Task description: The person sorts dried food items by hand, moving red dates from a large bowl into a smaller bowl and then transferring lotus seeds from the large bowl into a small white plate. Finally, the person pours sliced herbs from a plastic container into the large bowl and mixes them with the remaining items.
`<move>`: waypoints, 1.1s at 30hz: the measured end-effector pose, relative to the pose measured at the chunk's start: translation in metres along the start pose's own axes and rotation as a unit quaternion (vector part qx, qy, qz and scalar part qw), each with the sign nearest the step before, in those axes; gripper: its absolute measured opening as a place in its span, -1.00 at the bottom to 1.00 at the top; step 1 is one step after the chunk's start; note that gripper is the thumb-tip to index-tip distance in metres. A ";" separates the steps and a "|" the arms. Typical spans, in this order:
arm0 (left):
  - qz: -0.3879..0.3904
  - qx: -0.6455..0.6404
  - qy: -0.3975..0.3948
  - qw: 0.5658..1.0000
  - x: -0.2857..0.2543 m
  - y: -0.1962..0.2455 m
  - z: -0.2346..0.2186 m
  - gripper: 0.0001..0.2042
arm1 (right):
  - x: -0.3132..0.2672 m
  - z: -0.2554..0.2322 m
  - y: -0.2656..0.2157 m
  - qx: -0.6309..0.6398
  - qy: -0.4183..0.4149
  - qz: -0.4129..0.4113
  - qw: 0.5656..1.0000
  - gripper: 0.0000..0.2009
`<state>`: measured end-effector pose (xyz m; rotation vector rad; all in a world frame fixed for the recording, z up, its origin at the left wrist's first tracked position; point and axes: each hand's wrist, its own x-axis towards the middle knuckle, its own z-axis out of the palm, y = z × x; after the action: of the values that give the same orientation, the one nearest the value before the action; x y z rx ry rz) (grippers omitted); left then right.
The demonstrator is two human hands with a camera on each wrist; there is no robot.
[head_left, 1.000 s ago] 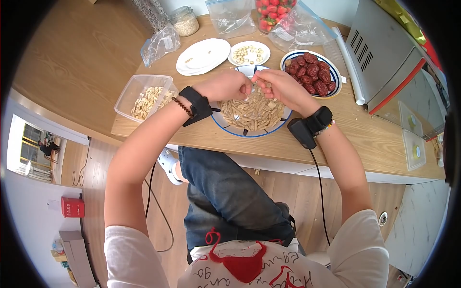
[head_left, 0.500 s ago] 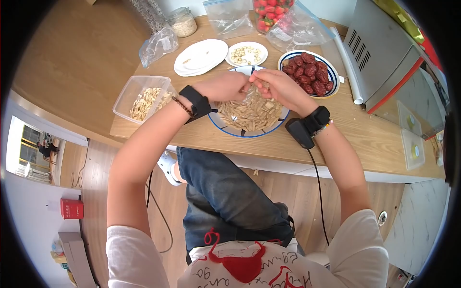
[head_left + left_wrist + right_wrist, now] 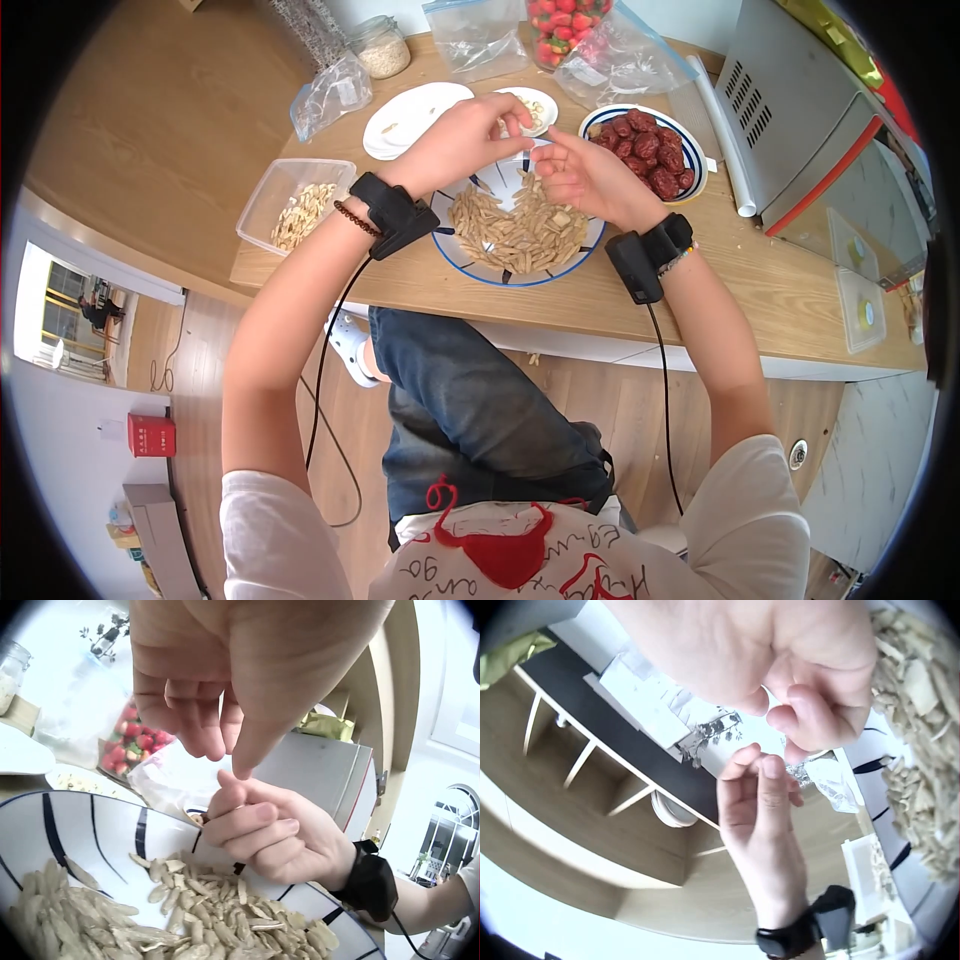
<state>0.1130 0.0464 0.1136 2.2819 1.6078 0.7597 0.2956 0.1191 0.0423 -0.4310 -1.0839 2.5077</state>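
A white bowl with dark blue stripes and a blue rim holds a heap of tan, elongated dried pieces. Above its far side is my left hand, thumb stretched out and fingers loosely bent, nothing visible between them. It overlaps a small white plate of pale round seeds in the head view. Facing it over the bowl, my right hand has its thumb raised and its fingers loosely curled, and no item shows in it. The two thumb tips come close together.
A plate of red dates stands right of the bowl. White plates and a clear plastic box with pale slices are to the left. Behind are plastic bags, strawberries and a jar. A grey appliance stands at right.
My left hand has moved up and away from the heap toward the small plate, its fingers loosening. My right hand has shifted slightly right, and its thumb has come up.
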 end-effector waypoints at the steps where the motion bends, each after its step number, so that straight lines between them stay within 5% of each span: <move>1: -0.022 0.001 0.005 1.000 0.000 -0.007 0.002 -0.82 | 0.003 -0.008 0.000 0.032 -0.005 0.005 0.999 -0.69; 7: 0.001 0.057 -0.072 0.996 -0.001 -0.053 0.026 -0.81 | 0.001 -0.005 -0.001 0.042 -0.016 0.003 0.999 -0.78; 12: 0.042 0.072 -0.100 0.991 0.006 -0.048 0.041 -0.85 | -0.004 -0.001 -0.002 0.002 -0.010 -0.006 1.000 -0.80; 17: -0.044 0.178 -0.176 0.967 0.016 -0.040 0.043 -0.89 | -0.004 -0.002 -0.003 -0.005 -0.012 -0.003 1.000 -0.81; 20: -0.027 0.162 -0.143 0.976 0.012 -0.040 0.045 -0.89 | 0.000 -0.009 -0.002 0.068 -0.022 0.009 0.997 -0.85; 23: -0.017 0.160 -0.110 0.981 0.007 -0.043 0.044 -0.89 | 0.009 -0.025 0.002 0.250 -0.162 0.045 0.954 -0.88; 30: -0.039 0.079 0.114 0.990 0.007 -0.013 0.018 -0.87 | 0.001 -0.001 0.013 0.373 0.051 0.004 0.927 -0.72; 33: 0.027 0.010 0.083 0.996 0.007 0.009 0.009 -0.88 | 0.000 0.008 0.011 0.329 0.059 -0.011 0.942 -0.68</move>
<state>0.1272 0.0508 0.1123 2.3399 1.6350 0.9752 0.2902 0.1072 0.0391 -0.3549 -0.1628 2.5890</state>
